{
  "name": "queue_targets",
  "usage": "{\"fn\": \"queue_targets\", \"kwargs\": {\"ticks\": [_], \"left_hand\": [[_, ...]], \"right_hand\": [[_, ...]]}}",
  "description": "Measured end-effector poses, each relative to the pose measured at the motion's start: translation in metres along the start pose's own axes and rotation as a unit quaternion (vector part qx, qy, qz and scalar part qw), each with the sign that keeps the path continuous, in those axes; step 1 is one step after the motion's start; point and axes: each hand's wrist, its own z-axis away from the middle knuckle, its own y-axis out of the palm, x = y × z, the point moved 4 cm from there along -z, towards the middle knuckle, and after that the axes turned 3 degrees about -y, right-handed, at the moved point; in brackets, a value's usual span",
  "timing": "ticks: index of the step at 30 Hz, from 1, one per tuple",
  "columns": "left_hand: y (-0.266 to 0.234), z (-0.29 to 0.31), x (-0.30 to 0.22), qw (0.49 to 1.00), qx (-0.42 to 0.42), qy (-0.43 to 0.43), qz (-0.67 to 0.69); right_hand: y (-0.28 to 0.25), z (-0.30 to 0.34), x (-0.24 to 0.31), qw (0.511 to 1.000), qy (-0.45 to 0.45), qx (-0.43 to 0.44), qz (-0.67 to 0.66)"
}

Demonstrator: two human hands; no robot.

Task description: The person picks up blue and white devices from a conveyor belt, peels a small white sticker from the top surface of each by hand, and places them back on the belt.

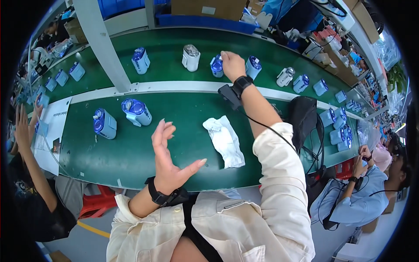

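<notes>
Beyond the white rail, my right hand [234,66] reaches out with its fingers curled onto the top and right side of a small blue plastic device [216,67]. Part of that device is hidden behind the fingers. My left hand [168,159] is held above the green bench with fingers and thumb spread, and nothing lies in it. Between my arms rests a crumpled white paper or cloth [225,143]. Left of my left hand stand two light-blue devices with darker blue tops, one device [105,124] and another device [136,112] beside it.
More devices stand along the far strip, among them a white device [190,58] and a blue device [253,68]. A black bag [302,115] with cables sits right of my right arm. A metal post [101,43] rises at left. People sit on both sides.
</notes>
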Motion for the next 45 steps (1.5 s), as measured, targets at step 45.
{"fn": "queue_targets", "kwargs": {"ticks": [45], "left_hand": [[-0.037, 0.024, -0.051, 0.982, 0.001, 0.148, -0.115]], "right_hand": [[-0.131, 0.224, 0.175, 0.886, -0.079, 0.308, -0.338]]}}
